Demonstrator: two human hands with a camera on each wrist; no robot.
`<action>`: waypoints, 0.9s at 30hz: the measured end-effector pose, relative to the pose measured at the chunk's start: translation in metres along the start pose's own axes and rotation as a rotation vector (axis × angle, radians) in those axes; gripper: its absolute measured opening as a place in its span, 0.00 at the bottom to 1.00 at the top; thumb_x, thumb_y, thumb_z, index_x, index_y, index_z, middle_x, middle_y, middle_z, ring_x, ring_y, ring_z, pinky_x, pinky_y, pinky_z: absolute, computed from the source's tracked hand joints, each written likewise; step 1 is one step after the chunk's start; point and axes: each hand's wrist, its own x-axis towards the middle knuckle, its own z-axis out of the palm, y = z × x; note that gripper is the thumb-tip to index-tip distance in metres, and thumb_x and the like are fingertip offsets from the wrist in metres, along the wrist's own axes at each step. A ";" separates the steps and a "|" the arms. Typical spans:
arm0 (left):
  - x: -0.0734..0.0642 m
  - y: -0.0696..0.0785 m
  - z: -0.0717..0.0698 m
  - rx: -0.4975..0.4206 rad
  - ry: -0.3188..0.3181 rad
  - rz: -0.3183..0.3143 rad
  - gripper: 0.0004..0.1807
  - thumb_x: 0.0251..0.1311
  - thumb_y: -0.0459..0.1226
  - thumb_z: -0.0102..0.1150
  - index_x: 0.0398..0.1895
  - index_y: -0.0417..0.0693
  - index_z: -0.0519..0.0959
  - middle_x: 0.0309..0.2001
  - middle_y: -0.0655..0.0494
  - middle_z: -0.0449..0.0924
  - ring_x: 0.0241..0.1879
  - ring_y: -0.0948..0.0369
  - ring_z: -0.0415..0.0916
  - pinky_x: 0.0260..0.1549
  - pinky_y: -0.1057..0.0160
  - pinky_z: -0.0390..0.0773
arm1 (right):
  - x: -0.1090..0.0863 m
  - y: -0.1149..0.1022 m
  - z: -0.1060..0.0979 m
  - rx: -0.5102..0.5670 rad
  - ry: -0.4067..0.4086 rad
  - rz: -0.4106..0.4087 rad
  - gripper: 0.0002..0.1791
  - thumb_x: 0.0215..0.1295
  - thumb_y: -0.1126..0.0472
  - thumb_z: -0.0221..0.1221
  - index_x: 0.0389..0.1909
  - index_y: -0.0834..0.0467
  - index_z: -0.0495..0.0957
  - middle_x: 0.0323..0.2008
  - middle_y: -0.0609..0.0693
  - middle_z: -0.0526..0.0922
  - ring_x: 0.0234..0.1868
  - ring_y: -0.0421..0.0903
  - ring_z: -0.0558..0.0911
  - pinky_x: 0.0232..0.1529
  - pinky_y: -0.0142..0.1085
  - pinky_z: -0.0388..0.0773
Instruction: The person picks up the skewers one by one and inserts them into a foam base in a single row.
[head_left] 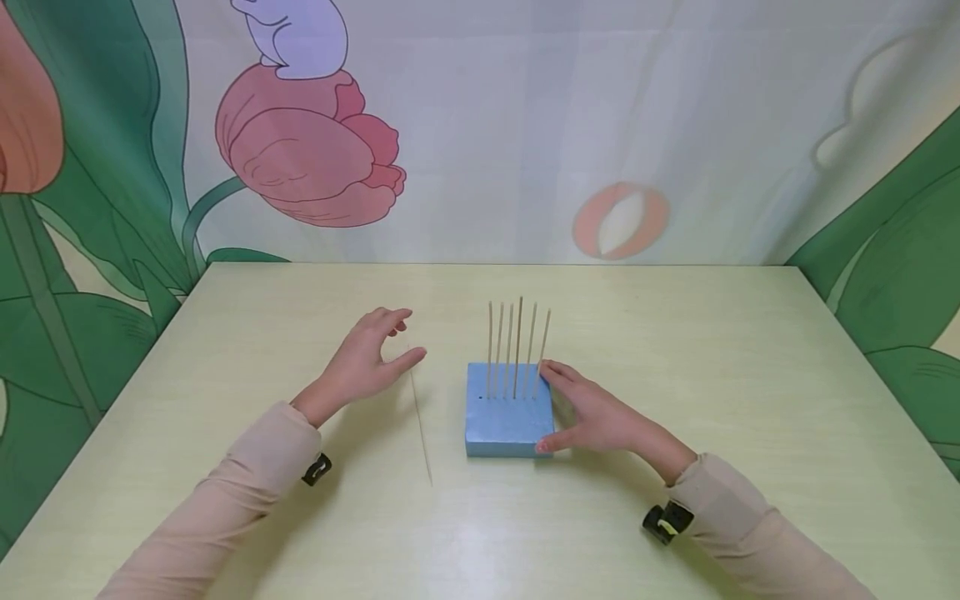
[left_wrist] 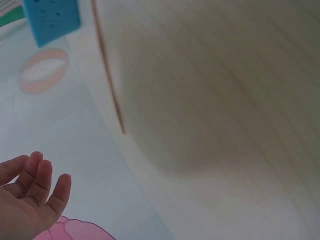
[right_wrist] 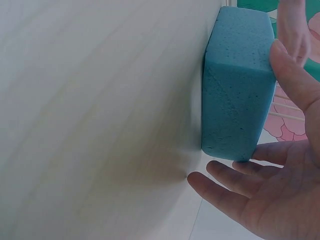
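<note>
A light blue foam block (head_left: 510, 425) lies on the table, with several thin wooden sticks (head_left: 517, 350) standing upright in a row in its top. A small dark hole shows left of the row. My right hand (head_left: 600, 417) holds the block by its right side, thumb at the near corner and fingertips at the far one; the right wrist view shows the thumb against the foam block (right_wrist: 235, 100). Left of the block, a loose thin stick (head_left: 420, 425) lies on the table. My left hand (head_left: 367, 358) hovers by its far end, thumb and fingers apart, holding nothing.
The pale wooden table (head_left: 675, 333) reaches back to a curtain (head_left: 487, 125) printed with flowers and a rabbit. Dark wrist devices (head_left: 667, 522) sit on both beige sleeves.
</note>
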 end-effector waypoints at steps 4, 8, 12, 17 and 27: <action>-0.002 -0.011 -0.001 0.078 -0.068 -0.052 0.35 0.56 0.48 0.58 0.63 0.39 0.61 0.51 0.43 0.67 0.50 0.48 0.65 0.47 0.49 0.68 | 0.000 0.000 -0.001 -0.001 0.000 -0.001 0.58 0.45 0.48 0.69 0.68 0.69 0.46 0.68 0.64 0.46 0.66 0.61 0.52 0.61 0.53 0.56; -0.001 -0.021 0.001 0.217 -0.124 -0.030 0.41 0.55 0.52 0.58 0.65 0.38 0.58 0.57 0.39 0.63 0.56 0.45 0.60 0.52 0.45 0.63 | -0.001 0.000 -0.001 -0.004 0.008 -0.013 0.58 0.45 0.48 0.69 0.67 0.69 0.46 0.68 0.64 0.47 0.66 0.61 0.52 0.61 0.53 0.56; 0.001 -0.032 0.008 0.350 -0.184 -0.008 0.44 0.54 0.57 0.55 0.66 0.38 0.55 0.60 0.39 0.60 0.59 0.44 0.56 0.54 0.42 0.60 | -0.001 0.000 -0.001 -0.002 0.012 -0.012 0.57 0.45 0.48 0.69 0.67 0.69 0.46 0.68 0.64 0.47 0.67 0.61 0.52 0.61 0.53 0.56; 0.002 -0.040 0.017 0.413 -0.253 -0.023 0.46 0.55 0.61 0.51 0.67 0.39 0.54 0.62 0.40 0.58 0.61 0.44 0.53 0.55 0.41 0.58 | -0.001 0.000 -0.001 0.001 0.002 -0.008 0.57 0.45 0.48 0.69 0.68 0.69 0.46 0.68 0.63 0.46 0.67 0.60 0.51 0.62 0.52 0.55; -0.004 -0.041 0.025 0.437 -0.386 -0.023 0.51 0.53 0.66 0.45 0.68 0.37 0.51 0.66 0.40 0.52 0.64 0.43 0.49 0.56 0.38 0.53 | 0.000 0.001 -0.001 -0.001 -0.001 -0.002 0.58 0.45 0.47 0.69 0.68 0.68 0.45 0.68 0.63 0.46 0.67 0.60 0.51 0.62 0.52 0.56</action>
